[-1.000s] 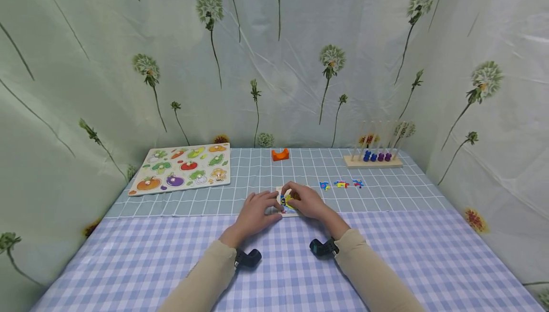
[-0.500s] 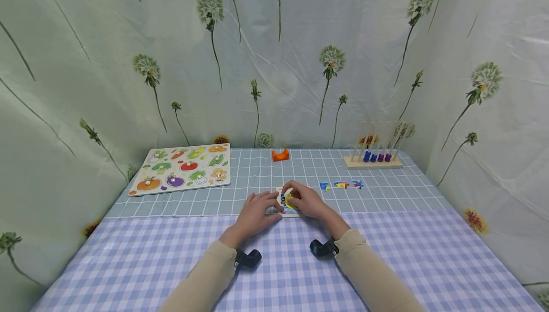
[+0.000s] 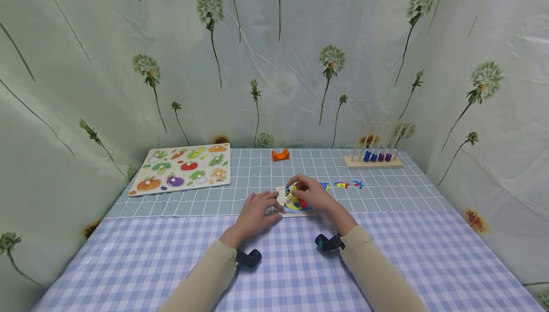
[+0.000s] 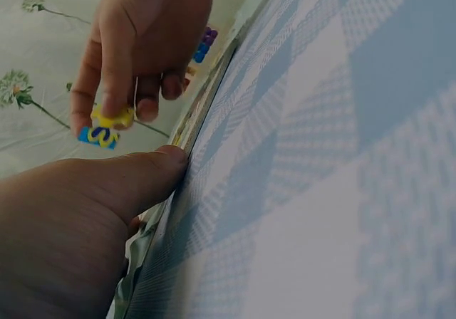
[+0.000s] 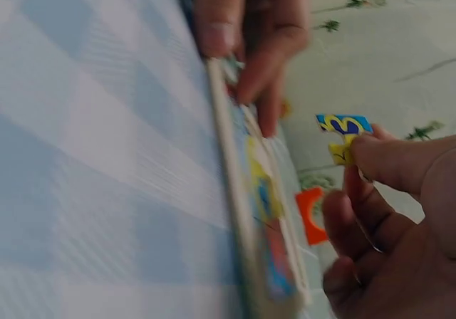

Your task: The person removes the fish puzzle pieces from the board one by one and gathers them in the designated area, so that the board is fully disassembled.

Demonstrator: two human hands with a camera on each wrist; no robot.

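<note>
A jigsaw puzzle piece [image 5: 344, 124], blue and yellow with a curved figure like a 3, is pinched between the thumb and fingers of my right hand [image 3: 316, 196]. In both wrist views it is lifted clear of the small puzzle board [image 3: 280, 196]. My left hand [image 3: 256, 213] rests on the board's left side, thumb [image 4: 153, 176] at its near edge and fingers spread loosely over it. Yellow, red and blue pieces [image 3: 296, 205] lie in the board, partly covered by my right hand.
Loose puzzle pieces [image 3: 341, 185] lie to the right. A vegetable puzzle board [image 3: 201, 174] is at the back left, an orange block [image 3: 280, 155] at the back middle. Upright pegs on a wooden base [image 3: 353, 163] with blue and purple beads stand at the back right.
My right hand has risen off the board and shifted slightly right and away, taking the puzzle piece with it. More of the board shows. My left hand has stayed in place.
</note>
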